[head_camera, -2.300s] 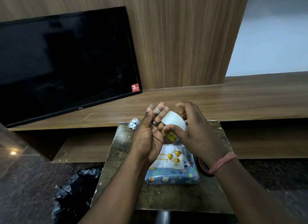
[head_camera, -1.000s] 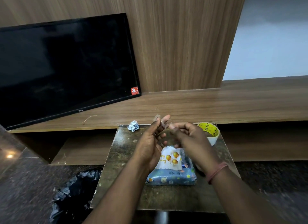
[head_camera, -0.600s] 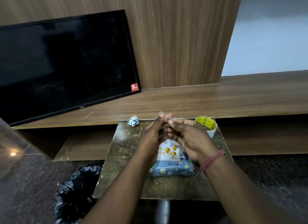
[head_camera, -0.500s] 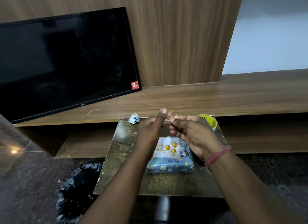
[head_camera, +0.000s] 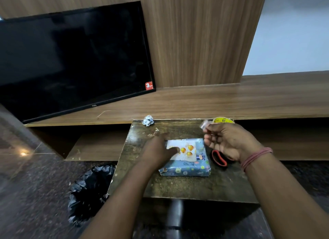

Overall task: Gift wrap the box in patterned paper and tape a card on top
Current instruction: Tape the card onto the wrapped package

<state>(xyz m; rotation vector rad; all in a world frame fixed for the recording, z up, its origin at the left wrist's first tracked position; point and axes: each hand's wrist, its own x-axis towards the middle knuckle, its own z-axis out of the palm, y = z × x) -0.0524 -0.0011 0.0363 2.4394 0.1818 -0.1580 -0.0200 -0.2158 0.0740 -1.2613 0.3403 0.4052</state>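
While the left hand [head_camera: 156, 149] lies flat across the left end of the wrapped box [head_camera: 186, 165], its thumb stretches out onto the card [head_camera: 183, 150] and presses it against the top of the parcel, fingers straight and pointing toward the far side. The box, covered in blue patterned paper, sits near the middle of the dark, worn surface [head_camera: 178, 187], and the white card with orange balloons lies on its upper face. The right hand [head_camera: 226, 140] hovers above the far right corner of the box without touching it, fingers curled, its thumb and forefinger pinching what looks like a short piece of clear tape [head_camera: 204, 124], though the blur makes that hard to confirm. Just behind that hand, a tape roll [head_camera: 223, 120] with a yellow core stands at the far right edge of the surface. A red-rimmed item [head_camera: 219, 158], partly hidden by the right wrist, lies just right of the box. A crumpled scrap of paper [head_camera: 148, 120] rests at the far left corner. A black television [head_camera: 74, 60] leans on the wooden shelf [head_camera: 213, 100] beyond, and a black bin bag [head_camera: 89, 190] sits on the floor to the left.
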